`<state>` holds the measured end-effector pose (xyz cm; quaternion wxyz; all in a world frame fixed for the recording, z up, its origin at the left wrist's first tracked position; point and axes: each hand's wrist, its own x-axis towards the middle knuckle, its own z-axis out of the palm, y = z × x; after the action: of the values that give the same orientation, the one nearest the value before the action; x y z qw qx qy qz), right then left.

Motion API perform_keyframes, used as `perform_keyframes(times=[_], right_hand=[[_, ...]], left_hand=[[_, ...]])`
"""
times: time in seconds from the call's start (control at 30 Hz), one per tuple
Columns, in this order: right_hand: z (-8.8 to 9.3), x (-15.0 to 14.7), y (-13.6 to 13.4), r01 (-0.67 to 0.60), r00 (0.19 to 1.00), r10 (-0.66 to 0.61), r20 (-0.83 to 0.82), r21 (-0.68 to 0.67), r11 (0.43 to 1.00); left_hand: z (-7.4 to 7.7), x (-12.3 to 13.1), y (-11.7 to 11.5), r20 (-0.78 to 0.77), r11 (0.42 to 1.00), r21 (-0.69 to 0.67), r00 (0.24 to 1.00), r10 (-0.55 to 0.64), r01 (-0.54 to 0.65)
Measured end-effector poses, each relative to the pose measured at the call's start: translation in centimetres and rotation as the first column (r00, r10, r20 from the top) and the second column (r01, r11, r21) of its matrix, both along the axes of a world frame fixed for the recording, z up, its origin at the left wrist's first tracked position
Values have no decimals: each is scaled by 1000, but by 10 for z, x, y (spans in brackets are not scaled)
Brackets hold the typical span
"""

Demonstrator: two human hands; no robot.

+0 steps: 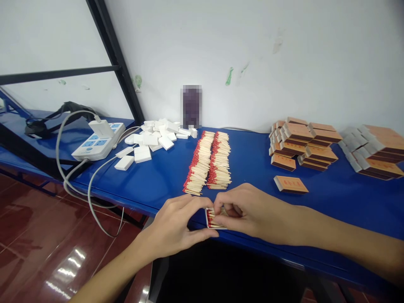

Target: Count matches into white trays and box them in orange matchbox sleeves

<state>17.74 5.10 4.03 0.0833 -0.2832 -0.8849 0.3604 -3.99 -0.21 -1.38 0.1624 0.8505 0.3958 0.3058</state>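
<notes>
- Left hand (179, 225): thumb and forefinger grip the tray (207, 219) at its far and near sides, close to the table's (249, 164) front edge; an uneven squeeze could tip it over that edge.
- Right hand (241, 210): fingers curled in over the tray; whether they pinch a match is hidden. Pressing hard might snap sticks or set them askew.
- The tray holds matches (211, 221), red heads leftward; its right part is covered, so how full it is cannot be told.
- Just beyond, two rows (220, 162) of loose matches; a stray knuckle could scatter them.
- Beyond the right wrist, one box (291, 185), contents unseen; a forearm swing could shove it.
- Farther out, stacked boxes (296, 136) and a white pile (151, 139), seemingly trays, insides not visible.
</notes>
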Motion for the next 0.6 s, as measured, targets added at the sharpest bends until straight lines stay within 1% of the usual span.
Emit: perform_keyframes(times=[0.1, 0.17, 0.23, 0.3, 0.37, 0.53, 0.6], right_hand=[[-4, -4, -2, -35, 998, 33, -53, -40, 999], [-9, -6, -3, -66, 994, 66, -87, 1, 998], [-14, -7, -5, -76, 990, 83, -115, 70, 995], [-20, -6, -7, -62, 989, 77, -126, 119, 991], [-24, -5, -6, -46, 990, 64, -126, 141, 989], [-25, -2, 0, -39, 992, 58, -108, 173, 984], [-25, -2, 3, -24, 994, 45, -95, 210, 977]], left_hand=[[-1, 0, -1, 21, 1000, -19, 1000, 9, -9], [-1, 0, -1, 28, 1000, -24, 1000, 14, -14], [-1, 0, -1, 29, 1000, -24, 999, 13, -12], [-1, 1, 0, 29, 1000, -20, 999, 13, -12], [0, 2, 1, 24, 1000, -16, 1000, 15, -14], [-2, 2, 0, 9, 1000, 14, 1000, 28, -28], [-2, 2, -1, 6, 999, 25, 999, 37, -37]])
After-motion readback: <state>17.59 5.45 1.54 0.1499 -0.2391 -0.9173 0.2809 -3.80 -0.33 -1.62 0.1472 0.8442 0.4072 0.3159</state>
